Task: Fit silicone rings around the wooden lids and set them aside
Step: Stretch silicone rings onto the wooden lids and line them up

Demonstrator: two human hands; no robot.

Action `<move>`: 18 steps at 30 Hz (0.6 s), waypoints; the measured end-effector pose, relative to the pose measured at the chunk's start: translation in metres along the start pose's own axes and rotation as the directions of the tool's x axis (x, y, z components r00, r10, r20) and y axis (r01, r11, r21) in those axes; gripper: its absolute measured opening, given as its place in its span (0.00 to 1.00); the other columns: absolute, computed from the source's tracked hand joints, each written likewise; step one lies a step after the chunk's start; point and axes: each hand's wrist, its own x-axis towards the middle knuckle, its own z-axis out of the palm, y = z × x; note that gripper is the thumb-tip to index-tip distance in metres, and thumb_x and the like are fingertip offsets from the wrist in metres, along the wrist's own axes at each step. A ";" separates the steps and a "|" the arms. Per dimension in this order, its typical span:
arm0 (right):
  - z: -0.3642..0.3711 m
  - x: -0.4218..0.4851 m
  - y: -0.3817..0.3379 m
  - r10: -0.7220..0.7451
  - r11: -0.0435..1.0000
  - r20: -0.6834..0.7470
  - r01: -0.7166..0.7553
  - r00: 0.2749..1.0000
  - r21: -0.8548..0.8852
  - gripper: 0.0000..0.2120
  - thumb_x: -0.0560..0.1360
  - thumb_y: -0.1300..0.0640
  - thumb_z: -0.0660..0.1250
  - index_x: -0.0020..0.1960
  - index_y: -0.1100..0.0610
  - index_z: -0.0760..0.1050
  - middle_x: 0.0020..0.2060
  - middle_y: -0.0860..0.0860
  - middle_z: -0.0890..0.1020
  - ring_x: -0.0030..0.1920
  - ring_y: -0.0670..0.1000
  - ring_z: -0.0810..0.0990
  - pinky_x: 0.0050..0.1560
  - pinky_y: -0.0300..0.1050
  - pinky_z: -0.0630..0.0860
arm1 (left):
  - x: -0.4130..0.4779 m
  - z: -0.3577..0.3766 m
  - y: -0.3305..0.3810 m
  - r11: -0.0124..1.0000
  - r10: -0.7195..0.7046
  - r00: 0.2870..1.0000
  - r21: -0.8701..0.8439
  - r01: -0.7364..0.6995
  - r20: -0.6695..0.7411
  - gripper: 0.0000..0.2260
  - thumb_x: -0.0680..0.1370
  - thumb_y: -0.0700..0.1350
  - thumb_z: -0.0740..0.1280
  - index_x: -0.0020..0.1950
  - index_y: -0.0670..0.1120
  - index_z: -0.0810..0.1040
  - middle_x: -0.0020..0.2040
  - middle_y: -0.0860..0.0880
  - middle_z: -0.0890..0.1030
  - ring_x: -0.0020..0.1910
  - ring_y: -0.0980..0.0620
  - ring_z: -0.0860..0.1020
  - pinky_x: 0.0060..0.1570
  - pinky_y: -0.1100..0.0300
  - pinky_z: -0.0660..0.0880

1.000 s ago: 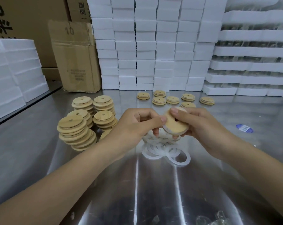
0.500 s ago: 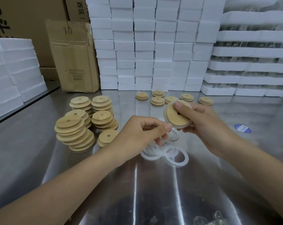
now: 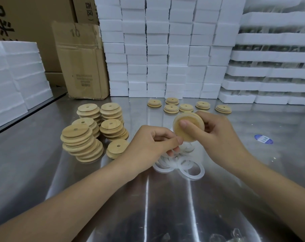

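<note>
Starting at my left, stacks of bare wooden lids (image 3: pixel 88 133) stand crowded on the steel table (image 3: pixel 43 180), in front of a cardboard box (image 3: pixel 81 62). My left hand (image 3: pixel 153 142) hangs just right of them with its fingers curled and the thumb pressed to the forefinger, right beside the lower rim of the lid I am working on. I cannot tell whether a ring is caught in that pinch. Below my knuckles lies a loose heap of silicone rings (image 3: pixel 183 165). My right hand (image 3: pixel 221 137) grips the wooden lid (image 3: pixel 182 135) above the heap, tilted toward me, thumb across its face and fingers behind. A pale band shows round its edge. Behind it, low lids (image 3: pixel 186 107) sit apart near the foam blocks (image 3: pixel 165 49). A blue sticker (image 3: pixel 263 139) lies far right.
</note>
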 end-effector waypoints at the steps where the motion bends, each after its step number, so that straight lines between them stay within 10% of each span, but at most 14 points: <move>1: -0.001 0.001 -0.001 0.023 0.999 -0.001 -0.023 1.000 0.047 0.15 0.80 0.46 0.71 0.35 0.48 0.77 0.30 0.46 0.75 0.33 0.44 0.71 0.34 0.35 0.68 | 0.000 0.000 0.001 1.000 -0.002 1.000 -0.016 0.002 0.001 0.05 0.80 0.44 0.77 0.46 0.43 0.89 0.40 0.46 0.88 0.36 0.54 0.82 0.41 0.68 0.77; 9: -0.029 0.018 0.030 0.352 0.926 -0.116 -0.328 0.929 0.187 0.09 0.77 0.44 0.74 0.48 0.50 0.86 0.38 0.45 0.86 0.37 0.42 0.80 0.40 0.39 0.76 | 0.003 -0.003 0.002 0.998 -0.062 0.997 -0.019 0.061 -0.042 0.06 0.81 0.44 0.75 0.47 0.44 0.89 0.39 0.48 0.87 0.35 0.57 0.82 0.34 0.71 0.73; 18: -0.066 0.018 0.092 0.412 0.715 -0.156 -0.424 0.898 -0.556 0.15 0.78 0.38 0.70 0.52 0.49 0.80 0.42 0.49 0.82 0.43 0.51 0.80 0.44 0.50 0.73 | 0.004 -0.006 0.002 0.995 -0.096 0.990 -0.021 0.094 -0.106 0.06 0.81 0.44 0.74 0.47 0.44 0.89 0.39 0.47 0.87 0.34 0.56 0.82 0.33 0.71 0.72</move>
